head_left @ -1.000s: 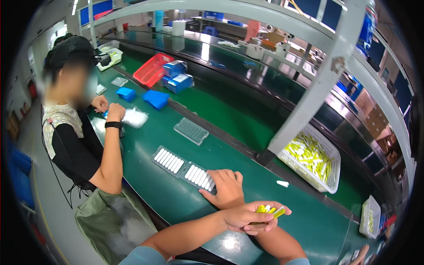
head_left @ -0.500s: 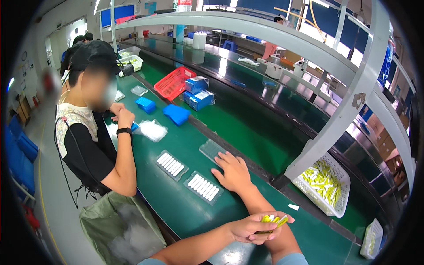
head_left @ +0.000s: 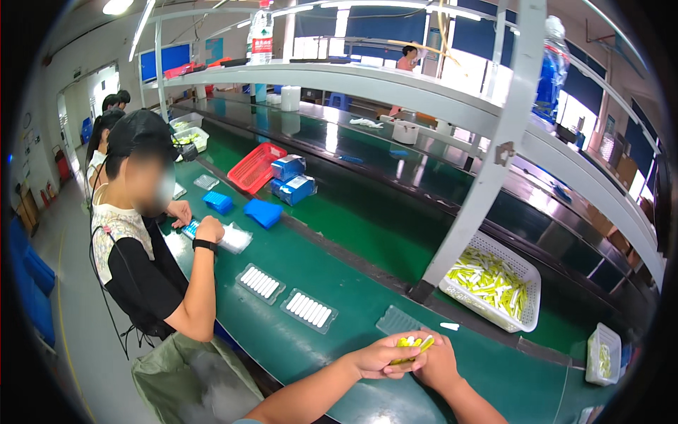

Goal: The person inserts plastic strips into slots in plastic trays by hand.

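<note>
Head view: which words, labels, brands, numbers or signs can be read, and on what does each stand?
Red-capped bottle on the shelf: printed red-and-white label; wording not copied here.
Blue-and-clear bottle, upper right: any print too blurred to read.
Blue packs by the red basket: pale marking, too small to read.
Yellow-green sticks in the left hand: no print visible.

The held sticks [head_left: 412,343] are coloured yellow and white, while the table [head_left: 282,353] is surfaced in dark green. One basket [head_left: 253,169] is coloured red, and a co-worker's cream shoulder panel [head_left: 115,220] is mottled with colour.
</note>
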A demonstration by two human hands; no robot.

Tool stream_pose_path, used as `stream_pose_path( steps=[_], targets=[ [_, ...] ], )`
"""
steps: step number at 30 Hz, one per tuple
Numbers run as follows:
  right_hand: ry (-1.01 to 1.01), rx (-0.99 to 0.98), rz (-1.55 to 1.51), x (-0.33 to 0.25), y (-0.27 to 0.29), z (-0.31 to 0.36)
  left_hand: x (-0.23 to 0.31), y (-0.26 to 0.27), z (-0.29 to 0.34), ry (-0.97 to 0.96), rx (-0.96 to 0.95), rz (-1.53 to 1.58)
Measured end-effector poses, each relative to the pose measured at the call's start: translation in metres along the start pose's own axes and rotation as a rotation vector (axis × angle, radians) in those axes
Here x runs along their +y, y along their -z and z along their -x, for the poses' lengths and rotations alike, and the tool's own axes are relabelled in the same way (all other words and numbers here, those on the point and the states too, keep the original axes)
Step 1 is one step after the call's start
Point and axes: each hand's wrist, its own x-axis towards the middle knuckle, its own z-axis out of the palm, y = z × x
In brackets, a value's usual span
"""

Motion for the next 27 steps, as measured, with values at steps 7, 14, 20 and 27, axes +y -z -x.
stream_pose_path(
  steps=[7, 14, 20, 27],
  targets=[
    [-0.050, 0.121, 0.032, -0.002, 0.037, 0.079, -0.009, -0.025, -0.014, 0.018, 0.202, -0.435],
    [-0.120, 0.115, 0.004, 0.020, 0.062, 0.140, -0.030, -0.027, -0.028, 0.083, 0.287, -0.483],
    [-0.351, 0.389, -0.445, -0.005, 0.077, 0.093, -0.053, -0.014, -0.038, 0.220, 0.226, -0.600],
    [-0.356, 0.437, -0.739, 0.008, 0.040, 0.082, -0.045, -0.016, -0.027, 0.089, 0.239, -0.824]
  ],
)
